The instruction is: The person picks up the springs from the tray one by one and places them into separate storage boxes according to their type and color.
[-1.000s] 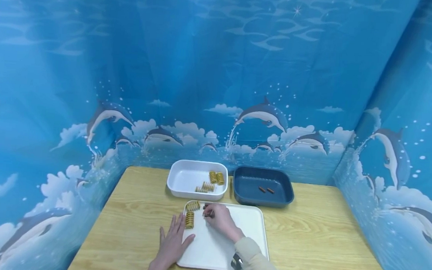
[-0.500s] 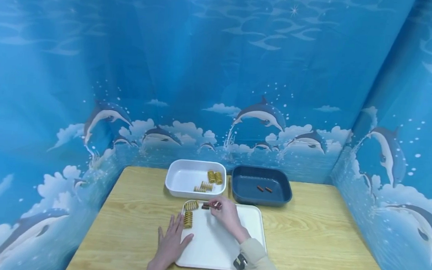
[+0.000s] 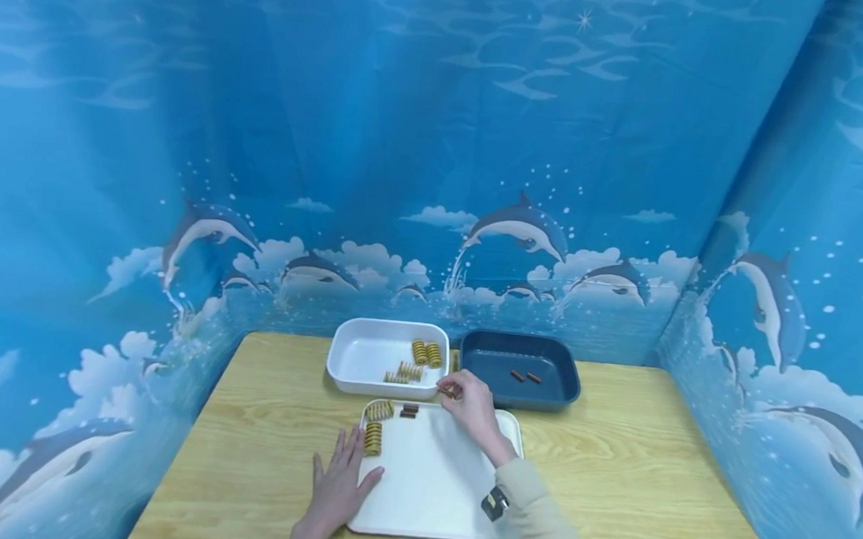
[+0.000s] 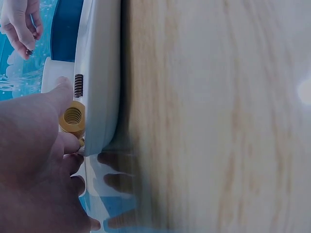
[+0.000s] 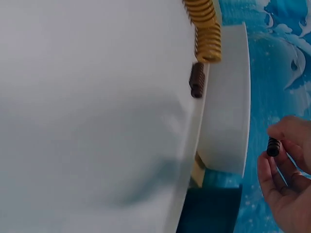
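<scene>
Our right hand [image 5: 290, 193] pinches a brown spring [image 5: 273, 146], its end clearest from that wrist; the head view shows our left hand [image 3: 337, 488] spread wide.

Right-hand grip [image 3: 471, 406], with a small dark-brown coil spring [image 5: 273, 147] pinched in it, has been shifted right and farther out, to beside the near-right corner of the white rectangular bin [image 3: 365, 358]. Two similar dark-brown springs [image 3: 410, 408] on the flat white tray [image 3: 431, 491] have been uncovered.

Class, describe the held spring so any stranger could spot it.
Find the white tray on the wooden table. By its far edge, the right hand pinches a small dark spring. Unlike the two brown springs lying on the tray, it is held aloft.
</scene>
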Demonstrator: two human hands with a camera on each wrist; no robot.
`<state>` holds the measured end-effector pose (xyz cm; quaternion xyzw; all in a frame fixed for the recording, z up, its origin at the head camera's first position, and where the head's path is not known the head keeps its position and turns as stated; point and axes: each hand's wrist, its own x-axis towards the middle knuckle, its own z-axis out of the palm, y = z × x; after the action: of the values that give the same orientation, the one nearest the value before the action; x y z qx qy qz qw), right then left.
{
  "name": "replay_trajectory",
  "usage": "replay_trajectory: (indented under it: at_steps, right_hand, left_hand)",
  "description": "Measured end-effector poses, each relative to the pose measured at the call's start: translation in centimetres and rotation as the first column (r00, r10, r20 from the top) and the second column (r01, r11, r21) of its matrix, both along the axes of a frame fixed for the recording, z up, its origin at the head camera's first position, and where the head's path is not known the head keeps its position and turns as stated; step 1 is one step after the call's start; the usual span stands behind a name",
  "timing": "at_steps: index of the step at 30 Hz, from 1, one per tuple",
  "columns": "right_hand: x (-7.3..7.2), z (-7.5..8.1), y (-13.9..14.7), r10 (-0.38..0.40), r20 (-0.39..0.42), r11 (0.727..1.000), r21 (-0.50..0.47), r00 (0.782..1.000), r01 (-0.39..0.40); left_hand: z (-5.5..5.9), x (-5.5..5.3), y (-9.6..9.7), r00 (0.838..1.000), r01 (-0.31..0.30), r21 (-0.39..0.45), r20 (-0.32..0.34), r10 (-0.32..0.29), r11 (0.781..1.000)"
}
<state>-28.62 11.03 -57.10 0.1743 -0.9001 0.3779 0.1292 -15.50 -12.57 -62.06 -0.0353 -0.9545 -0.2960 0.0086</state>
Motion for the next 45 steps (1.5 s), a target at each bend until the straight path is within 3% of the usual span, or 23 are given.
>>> replay_trajectory:
  at_steps: [6,12,20,25,32,39,42,45]
  right_hand:
    - [-1.8,1.1,2.4,-0.058,0.005,0.998,0.000,0.998,0.058]
    - [-4.1,1.3,5.4,-0.141,0.042,0.990,0.014,0.989,0.140]
    - [-6.7,0.4,8.2,-0.313,0.150,0.948,0.109,0.938,0.299]
    - [-7.4,-0.6,9.1,-0.371,0.203,0.925,0.170,0.906,0.341]
    - [-7.5,-1.7,9.7,-0.390,0.231,0.907,0.262,0.891,0.329]
    - [-7.4,-2.2,9.6,-0.408,0.347,0.901,0.304,0.845,0.310]
    - [-7.6,-1.9,9.3,-0.403,0.338,0.906,0.279,0.851,0.318]
    - [-7.7,-1.5,8.9,-0.378,0.291,0.919,0.233,0.879,0.318]
  left_hand:
    - [-0.2,0.1,0.0,1.000,-0.003,-0.005,0.011,0.003,1.000]
    - [-0.3,0.1,-0.1,1.000,-0.007,-0.007,0.012,0.007,1.000]
    - [-0.3,0.3,-0.2,1.000,-0.003,-0.001,0.005,0.003,1.000]
    - [-0.3,0.3,-0.1,1.000,0.002,0.000,-0.011,-0.002,1.000]
    - [-0.2,0.3,0.1,1.000,0.003,-0.015,-0.003,-0.003,1.000]
    - [0.0,0.3,0.3,1.000,-0.001,0.001,0.022,0.001,1.000]
    - [-0.2,0.2,0.2,1.000,-0.005,-0.002,0.015,0.005,1.000]
    - [-0.4,0.0,0.0,1.000,-0.009,-0.013,0.010,0.009,1.000]
